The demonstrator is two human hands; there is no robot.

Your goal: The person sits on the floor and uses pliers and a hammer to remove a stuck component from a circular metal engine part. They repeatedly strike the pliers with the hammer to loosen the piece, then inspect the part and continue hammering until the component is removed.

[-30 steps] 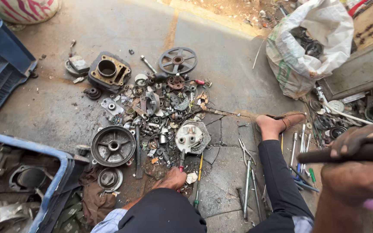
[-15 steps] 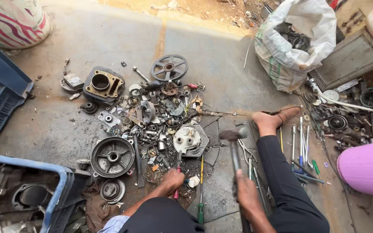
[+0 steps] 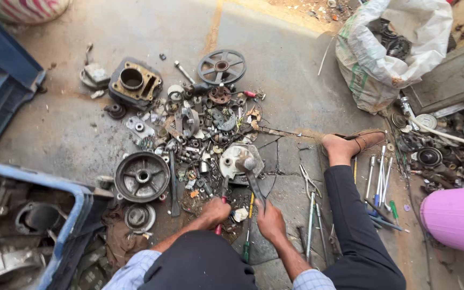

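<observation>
— What had the right hand [image 3: 271,221] got?

— It was closed round the handle of a hammer [image 3: 253,180]; the head sat on the round grey cover [image 3: 236,160], touching it, near the middle of the cracked floor [image 3: 285,64].

— And the left hand [image 3: 214,211]?

— Curled round a red-handled tool [image 3: 222,201] (its tip was lost among the scrap, so I could not tell its kind); the shaft pointed up toward the cover.

— What lay around them?

— A brake drum [image 3: 142,176] just left of the hand; a spoked wheel [image 3: 221,66] and a cylinder block [image 3: 135,82] beyond the heap of small parts [image 3: 200,126]; a screwdriver [image 3: 248,231] between the two hands; spanners [image 3: 379,177] to the right of the outstretched leg [image 3: 350,215]; a white sack [image 3: 398,48] at the far right corner; blue crates [image 3: 6,75] along the left edge.
</observation>
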